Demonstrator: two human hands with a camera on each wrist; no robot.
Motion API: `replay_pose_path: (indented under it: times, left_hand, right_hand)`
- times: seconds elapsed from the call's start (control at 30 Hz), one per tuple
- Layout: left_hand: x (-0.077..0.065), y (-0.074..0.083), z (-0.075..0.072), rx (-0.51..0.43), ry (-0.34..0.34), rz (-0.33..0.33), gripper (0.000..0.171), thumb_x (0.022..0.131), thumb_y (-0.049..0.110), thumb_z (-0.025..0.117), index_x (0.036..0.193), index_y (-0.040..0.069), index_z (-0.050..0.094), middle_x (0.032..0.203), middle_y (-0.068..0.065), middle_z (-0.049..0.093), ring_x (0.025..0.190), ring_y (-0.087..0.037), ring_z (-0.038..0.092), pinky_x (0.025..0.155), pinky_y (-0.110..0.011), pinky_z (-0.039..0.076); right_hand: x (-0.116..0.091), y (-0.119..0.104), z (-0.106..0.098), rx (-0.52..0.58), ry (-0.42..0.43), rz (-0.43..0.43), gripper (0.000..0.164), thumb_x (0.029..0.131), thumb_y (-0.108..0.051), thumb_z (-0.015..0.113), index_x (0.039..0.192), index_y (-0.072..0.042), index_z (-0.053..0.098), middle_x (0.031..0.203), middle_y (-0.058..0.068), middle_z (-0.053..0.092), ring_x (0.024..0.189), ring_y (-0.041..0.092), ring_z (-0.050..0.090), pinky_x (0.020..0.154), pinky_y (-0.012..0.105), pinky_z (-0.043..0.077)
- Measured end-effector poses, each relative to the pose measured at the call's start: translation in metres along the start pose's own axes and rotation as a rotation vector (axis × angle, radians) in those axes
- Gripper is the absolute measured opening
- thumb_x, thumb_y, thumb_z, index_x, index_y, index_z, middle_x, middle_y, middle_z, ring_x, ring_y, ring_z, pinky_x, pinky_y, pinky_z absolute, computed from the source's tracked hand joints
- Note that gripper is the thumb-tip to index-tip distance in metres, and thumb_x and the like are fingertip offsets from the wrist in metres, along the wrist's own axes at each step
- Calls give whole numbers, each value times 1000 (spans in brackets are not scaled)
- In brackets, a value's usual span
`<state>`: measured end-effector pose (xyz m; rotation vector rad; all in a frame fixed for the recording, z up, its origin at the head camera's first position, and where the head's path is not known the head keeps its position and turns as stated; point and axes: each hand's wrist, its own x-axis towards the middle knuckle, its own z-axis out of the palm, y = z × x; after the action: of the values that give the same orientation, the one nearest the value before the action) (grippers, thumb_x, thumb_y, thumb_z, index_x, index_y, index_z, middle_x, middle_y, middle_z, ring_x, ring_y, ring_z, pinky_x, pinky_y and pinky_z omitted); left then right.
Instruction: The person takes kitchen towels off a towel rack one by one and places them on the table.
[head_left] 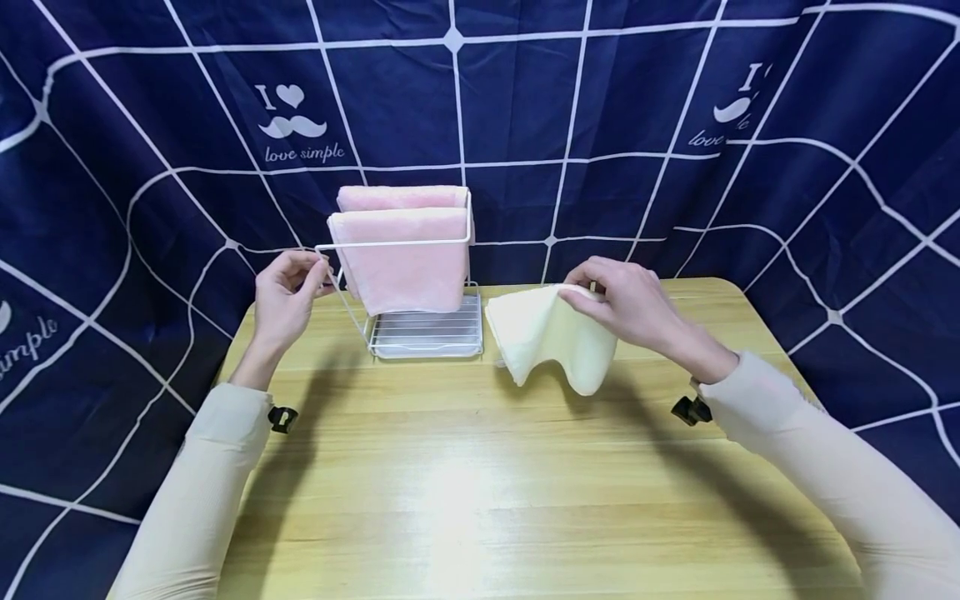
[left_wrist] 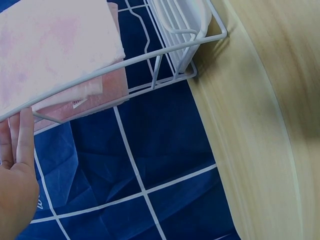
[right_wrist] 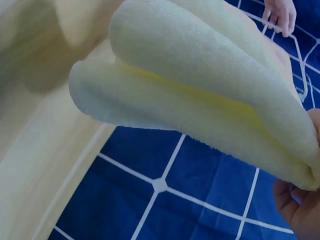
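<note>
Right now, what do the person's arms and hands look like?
Left hand and right hand: bare, no gloves. Long, plain off-white sleeves, lightly creased, reach near the wrists. A small black device sits by each cuff.

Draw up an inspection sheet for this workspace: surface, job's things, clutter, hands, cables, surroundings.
Surface: pale wooden table, bright glare toward its near side.
Job's things: white wire rack stands upright, pink cloth hanging on it; pale yellow cloth, draped in folds, right of the rack.
Clutter: nothing seen.
Hands: left hand holds the rack's upper left corner; right hand pinches the yellow cloth's upper edge.
Cables: nothing seen.
Surroundings: dark blue curtain with white lines and lettering.
</note>
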<state>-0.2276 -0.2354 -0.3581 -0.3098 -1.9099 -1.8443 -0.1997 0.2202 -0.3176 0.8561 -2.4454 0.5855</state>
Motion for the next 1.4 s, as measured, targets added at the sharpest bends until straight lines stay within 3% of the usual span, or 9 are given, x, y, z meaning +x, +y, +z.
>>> replay_pose_path:
  times: [0.2, 0.5, 0.77, 1.4]
  left_hand:
    - [-1, 0, -2, -8, 3, -1, 13, 101, -6, 63, 105, -18, 62, 84, 11, 74, 72, 0, 70, 71, -17, 69]
    - [1, -1, -1, -7, -10, -8, 13, 101, -5, 63, 106, -17, 61, 85, 9, 74, 75, 0, 70, 73, -20, 70]
    - [0, -1, -2, -11, -11, 8, 15, 102, -2, 64, 105, -17, 62, 85, 11, 73, 75, 0, 69, 73, -19, 69]
    - [1, -1, -2, 15, -13, -4, 14, 101, -7, 61, 107, -20, 60, 86, 10, 73, 74, 0, 70, 73, -19, 69]
  right_hand:
    - [-9, -5, 13, 65, -34, 26, 8, 90, -15, 83, 93, -14, 76, 78, -3, 69, 63, 7, 50, 52, 20, 39]
    - [-20, 8, 37, 95, -84, 98, 6, 93, -19, 82, 94, -16, 77, 83, -3, 74, 65, 7, 53, 55, 20, 40]
    - [-16, 29, 48, 100, -86, 126, 9, 93, -20, 82, 95, -13, 76, 90, 2, 75, 71, 14, 57, 61, 24, 45]
    - [5, 79, 87, 193, -132, 300, 17, 99, -24, 76, 103, -8, 78, 102, 10, 78, 86, 22, 62, 75, 31, 49]
